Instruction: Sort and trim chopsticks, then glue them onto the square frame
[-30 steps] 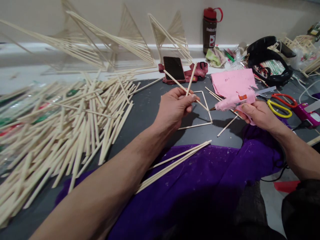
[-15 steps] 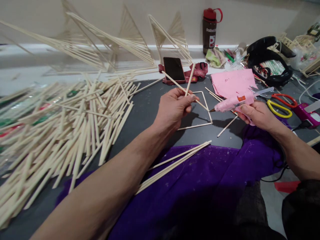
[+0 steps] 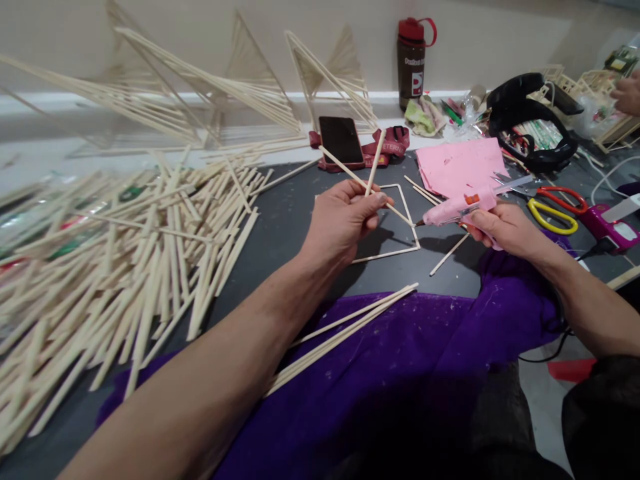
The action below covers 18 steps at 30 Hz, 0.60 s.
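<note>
Between thumb and fingers, my left hand (image 3: pixel 345 217) pinches two crossed wooden sticks (image 3: pixel 339 161). My right hand (image 3: pixel 503 227) is wrapped round the grip of a pink hot glue gun (image 3: pixel 457 205), with a clear glue stick poking out of its back. The gun's dark nozzle is at the lower right end of one held stick; whether they touch I cannot tell. Under my left hand a stick frame (image 3: pixel 406 202) lies on the dark table, partly hidden by the hand. Several loose sticks (image 3: pixel 350 327) rest on the purple cloth (image 3: pixel 400 373) over my lap.
A big heap of sticks (image 3: pixel 150 247) covers the left. Behind stand fan-shaped stick structures (image 3: pixel 250 93), a phone (image 3: pixel 340 141) and a bottle (image 3: pixel 411 67). To the right are pink sheets (image 3: pixel 463 163), scissors (image 3: pixel 553 217), a black headset-like object (image 3: pixel 530 127) and another person's hand (image 3: pixel 627 95).
The whole view has shifted slightly. Both hands keep their hold, the nozzle still by the stick's end. Another person's hand has come into view at the far right.
</note>
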Motion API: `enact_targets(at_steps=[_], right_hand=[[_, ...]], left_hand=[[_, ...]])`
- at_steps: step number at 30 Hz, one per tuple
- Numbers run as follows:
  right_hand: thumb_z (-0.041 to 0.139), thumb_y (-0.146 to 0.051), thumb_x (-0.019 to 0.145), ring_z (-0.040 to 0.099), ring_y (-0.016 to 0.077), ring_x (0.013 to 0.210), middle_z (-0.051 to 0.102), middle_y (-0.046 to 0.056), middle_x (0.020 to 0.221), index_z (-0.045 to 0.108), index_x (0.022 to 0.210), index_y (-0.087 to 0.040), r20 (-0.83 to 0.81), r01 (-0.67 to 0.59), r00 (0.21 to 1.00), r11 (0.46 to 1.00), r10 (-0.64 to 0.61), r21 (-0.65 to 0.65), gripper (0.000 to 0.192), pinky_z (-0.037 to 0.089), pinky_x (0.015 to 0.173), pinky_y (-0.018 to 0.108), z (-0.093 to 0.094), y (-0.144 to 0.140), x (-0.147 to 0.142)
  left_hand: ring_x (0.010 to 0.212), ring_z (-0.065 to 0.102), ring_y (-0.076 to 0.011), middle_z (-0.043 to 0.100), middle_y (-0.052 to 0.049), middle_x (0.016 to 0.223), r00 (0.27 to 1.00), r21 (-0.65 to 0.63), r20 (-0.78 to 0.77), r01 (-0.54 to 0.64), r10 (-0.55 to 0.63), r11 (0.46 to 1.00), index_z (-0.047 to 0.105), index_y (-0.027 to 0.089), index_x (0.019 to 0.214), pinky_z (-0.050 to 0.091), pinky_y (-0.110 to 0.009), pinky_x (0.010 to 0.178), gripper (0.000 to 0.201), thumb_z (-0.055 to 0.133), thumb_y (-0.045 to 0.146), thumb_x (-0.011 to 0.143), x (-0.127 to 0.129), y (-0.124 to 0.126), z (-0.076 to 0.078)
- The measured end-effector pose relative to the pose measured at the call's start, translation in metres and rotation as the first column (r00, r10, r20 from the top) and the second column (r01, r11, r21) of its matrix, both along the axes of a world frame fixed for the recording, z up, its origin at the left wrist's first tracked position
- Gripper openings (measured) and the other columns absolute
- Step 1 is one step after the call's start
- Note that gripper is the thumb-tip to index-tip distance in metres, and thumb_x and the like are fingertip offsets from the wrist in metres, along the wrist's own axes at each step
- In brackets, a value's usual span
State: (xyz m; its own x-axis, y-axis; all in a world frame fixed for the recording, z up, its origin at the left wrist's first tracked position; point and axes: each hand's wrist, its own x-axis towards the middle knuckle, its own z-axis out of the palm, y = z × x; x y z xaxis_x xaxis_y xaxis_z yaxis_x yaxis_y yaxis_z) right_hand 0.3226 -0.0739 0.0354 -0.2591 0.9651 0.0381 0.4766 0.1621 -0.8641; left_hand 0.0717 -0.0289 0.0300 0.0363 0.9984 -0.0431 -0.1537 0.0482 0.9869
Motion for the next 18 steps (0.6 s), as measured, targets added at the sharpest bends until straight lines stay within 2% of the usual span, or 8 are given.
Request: enact_targets(at_steps=[3, 5, 8, 12, 15, 18], right_hand=[[0.051, -0.053, 0.091, 0.042, 0.0061, 0.043, 0.049, -0.001, 0.050, 0.059, 0.064, -0.016, 0.051, 0.000, 0.999, 1.000, 0.002, -0.030, 0.047, 0.029, 0.042, 0.023, 0.000, 0.002, 0.001], [0.052, -0.057, 0.090, 0.042, 0.0062, 0.044, 0.050, -0.001, 0.050, 0.061, 0.067, -0.015, 0.026, -0.010, 1.000, 0.998, 0.011, -0.056, 0.049, 0.028, 0.041, 0.023, 0.000, 0.002, 0.002], [0.053, -0.066, 0.087, 0.044, 0.0064, 0.046, 0.056, 0.001, 0.055, 0.065, 0.072, -0.014, -0.095, -0.047, 0.995, 0.996, 0.040, -0.078, 0.055, 0.030, 0.042, 0.022, 0.000, 0.003, 0.004], [0.043, -0.075, 0.087, 0.048, 0.0072, 0.046, 0.065, 0.004, 0.063, 0.069, 0.079, -0.014, -0.267, -0.079, 0.963, 0.990, 0.045, -0.118, 0.067, 0.033, 0.040, 0.021, -0.005, 0.005, 0.005], [0.036, -0.078, 0.089, 0.053, 0.0078, 0.048, 0.072, 0.008, 0.076, 0.068, 0.087, -0.014, -0.372, -0.088, 0.928, 0.984, 0.025, -0.154, 0.071, 0.036, 0.039, 0.020, -0.009, 0.007, 0.004], [0.035, -0.075, 0.091, 0.053, 0.0077, 0.048, 0.073, 0.007, 0.077, 0.068, 0.096, -0.013, -0.426, -0.109, 0.905, 0.976, 0.018, -0.190, 0.070, 0.039, 0.039, 0.020, -0.010, 0.008, 0.003]], left_hand=[[0.039, 0.043, -0.0030, 0.070, -0.002, 0.069, 1.000, -0.003, 0.003, -0.001, 0.001, 1.000, 0.061, 0.016, 0.073, 0.023, -0.016, 0.034, 0.014, 0.073, 0.012, 0.067, 0.000, 0.000, 0.001], [0.039, 0.043, -0.0031, 0.070, -0.002, 0.068, 1.000, -0.012, 0.001, -0.004, 0.004, 1.000, 0.061, 0.016, 0.074, 0.023, -0.016, 0.035, 0.015, 0.074, 0.013, 0.066, -0.001, 0.000, 0.000], [0.039, 0.042, -0.0031, 0.070, -0.002, 0.068, 1.000, -0.023, 0.002, -0.007, 0.007, 1.000, 0.060, 0.016, 0.074, 0.024, -0.015, 0.034, 0.017, 0.075, 0.014, 0.065, -0.001, 0.001, 0.000], [0.039, 0.043, -0.0030, 0.070, -0.002, 0.068, 1.000, -0.006, 0.002, 0.004, -0.004, 1.000, 0.061, 0.016, 0.074, 0.024, -0.015, 0.034, 0.018, 0.075, 0.015, 0.063, -0.001, 0.002, 0.000], [0.039, 0.042, -0.0028, 0.070, -0.002, 0.067, 1.000, -0.004, 0.003, 0.002, -0.002, 1.000, 0.062, 0.015, 0.074, 0.026, -0.015, 0.035, 0.017, 0.075, 0.015, 0.063, -0.001, 0.002, -0.001], [0.039, 0.042, -0.0030, 0.070, -0.002, 0.068, 1.000, -0.016, 0.007, -0.001, 0.002, 1.000, 0.062, 0.015, 0.074, 0.026, -0.016, 0.036, 0.016, 0.074, 0.014, 0.063, -0.001, 0.002, -0.002]])
